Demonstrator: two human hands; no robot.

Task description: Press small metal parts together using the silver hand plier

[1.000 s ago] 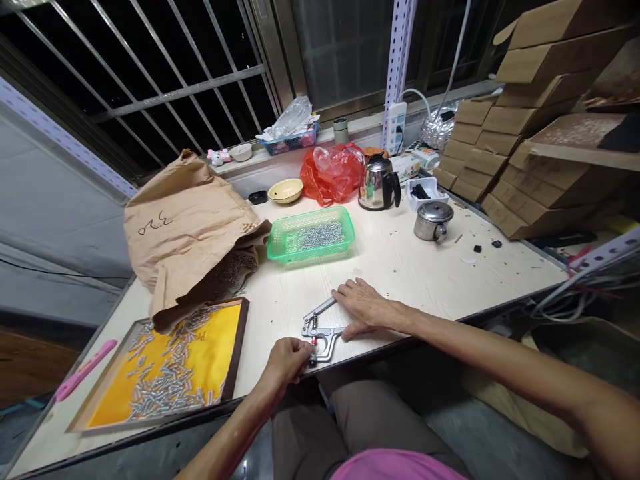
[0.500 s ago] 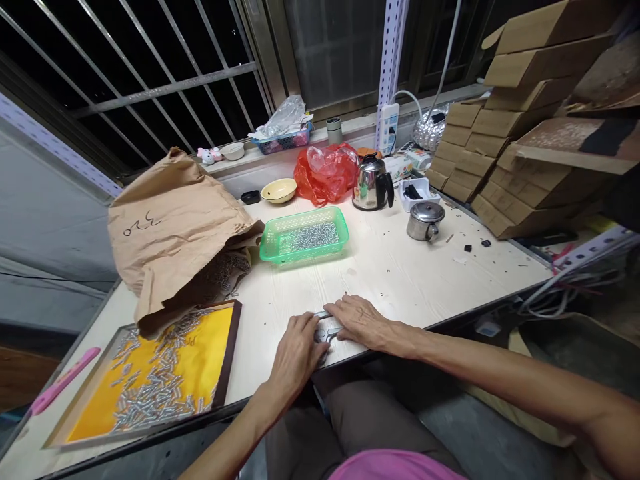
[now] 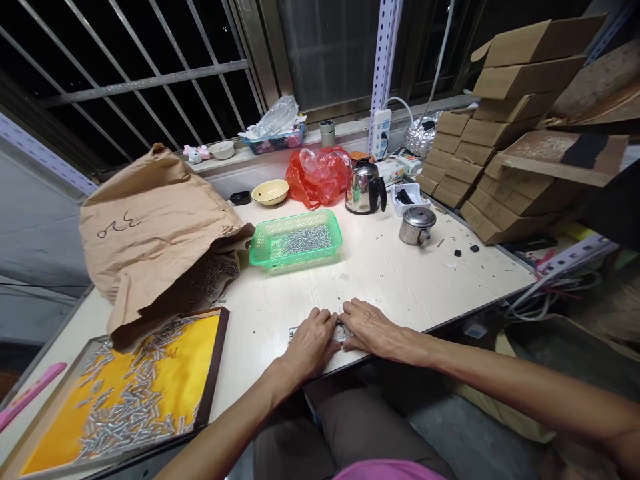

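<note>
My left hand point(image 3: 314, 339) and my right hand point(image 3: 371, 328) lie close together at the table's near edge. Both are closed over a flat silvery metal plate point(image 3: 342, 331). Between my hands a bit of the plate shows, with dark cut-outs or parts on it, and one end sticks out left of my left hand. My fingers and palms cover the rest. Straight ahead is a green mesh basket point(image 3: 259, 256) holding many small metal pieces. To the left a shallow tray point(image 3: 216, 363) with a yellow bottom carries many silvery screw-like pins.
A big brown paper bag point(image 3: 150, 233) leans over the tray, its mouth toward me. Behind stand a yellow bowl point(image 3: 270, 193), a red plastic bag point(image 3: 317, 177), a kettle point(image 3: 364, 187) and a lidded steel cup point(image 3: 417, 227). Cardboard boxes point(image 3: 520, 93) are stacked at the right.
My hands have drawn closer together over the plate, and the plate's left end now shows beyond my left hand. The whole view has shifted slightly to the right.
</note>
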